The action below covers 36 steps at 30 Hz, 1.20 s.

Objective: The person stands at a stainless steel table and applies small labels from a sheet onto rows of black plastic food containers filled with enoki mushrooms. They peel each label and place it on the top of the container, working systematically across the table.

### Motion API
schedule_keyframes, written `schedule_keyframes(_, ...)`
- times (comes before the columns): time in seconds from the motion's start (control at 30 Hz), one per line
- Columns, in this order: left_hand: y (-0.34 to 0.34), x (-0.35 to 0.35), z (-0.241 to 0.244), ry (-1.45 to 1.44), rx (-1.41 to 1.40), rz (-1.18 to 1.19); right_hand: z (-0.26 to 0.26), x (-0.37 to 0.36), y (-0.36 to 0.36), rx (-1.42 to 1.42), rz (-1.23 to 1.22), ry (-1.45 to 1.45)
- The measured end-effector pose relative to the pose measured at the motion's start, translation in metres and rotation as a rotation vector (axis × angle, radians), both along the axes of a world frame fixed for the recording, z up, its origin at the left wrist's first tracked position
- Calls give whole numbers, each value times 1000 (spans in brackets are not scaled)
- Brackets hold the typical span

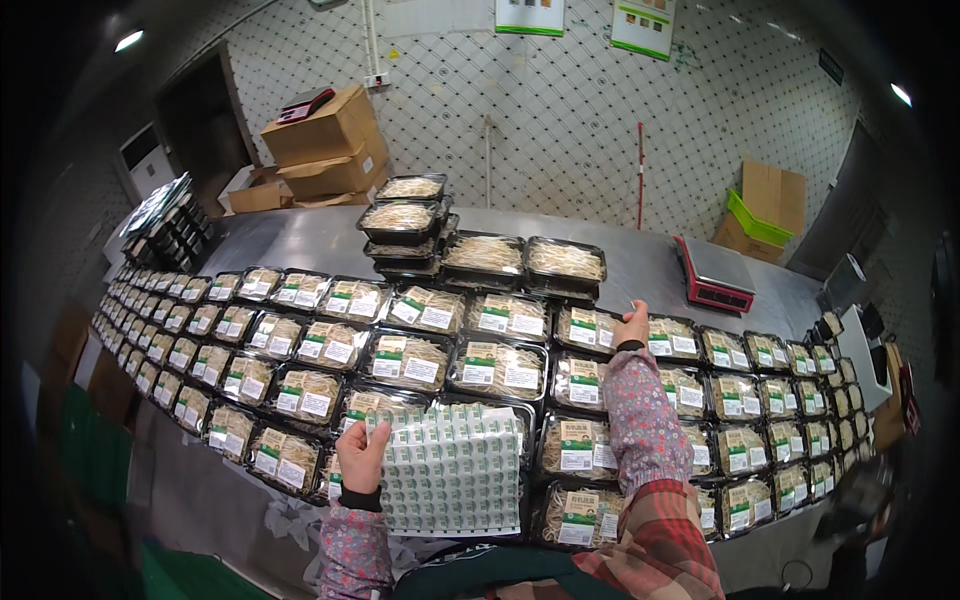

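Observation:
My left hand point(363, 454) pinches the upper left corner of a sheet of small green-and-white stickers point(450, 472), thumb on top. The sheet hangs over the front rows and hides some trays. My right hand point(634, 327) reaches out to the back row, over the right end of a black plastic tray of bean sprouts point(585, 328) with a clear lid. A tiny pale bit shows at its fingertips; whether it is held cannot be made out. The trays around, such as this labelled one point(500, 369), each bear a green-and-tan label and a white printed label.
Sprout trays without visible labels point(481, 255) stand stacked behind the rows on a steel table point(517, 217). A red weighing scale point(716, 274) sits at the back right. Cardboard boxes point(326, 150) rise at the back left, near stacked black trays point(166, 225).

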<state>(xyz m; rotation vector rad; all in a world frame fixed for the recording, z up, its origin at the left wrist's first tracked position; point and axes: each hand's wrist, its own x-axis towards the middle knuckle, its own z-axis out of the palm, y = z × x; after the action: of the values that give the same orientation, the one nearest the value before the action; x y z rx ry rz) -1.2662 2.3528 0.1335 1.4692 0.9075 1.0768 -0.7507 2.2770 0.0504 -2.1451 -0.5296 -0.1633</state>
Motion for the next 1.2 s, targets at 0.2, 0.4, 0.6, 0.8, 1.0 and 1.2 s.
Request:
schedule_keyframes(0.2, -7, 1, 12, -51, -41, 13, -7, -51, 104, 354, 343, 48)
schedule_keyframes(0.4, -24, -4, 34, -109, -54, 73, 20, -122, 123, -282, 146, -28)
schedule_keyframes(0.6, -22, -23, 29, -165, -102, -10, 4, -86, 111, -53, 102, -154)
schedule_keyframes(0.8, -5, -48, 33, -98, -105, -126, 130, -216, 45, 90, 1294, 668)
schedule_keyframes(1.0, 22, -59, 54, -92, -75, -303, 165, -314, 0, -110, 1546, 56)
schedule_keyframes(1.2, 73, -102, 30, -30, -62, -370, 139, -341, 9, 350, 1066, 584)
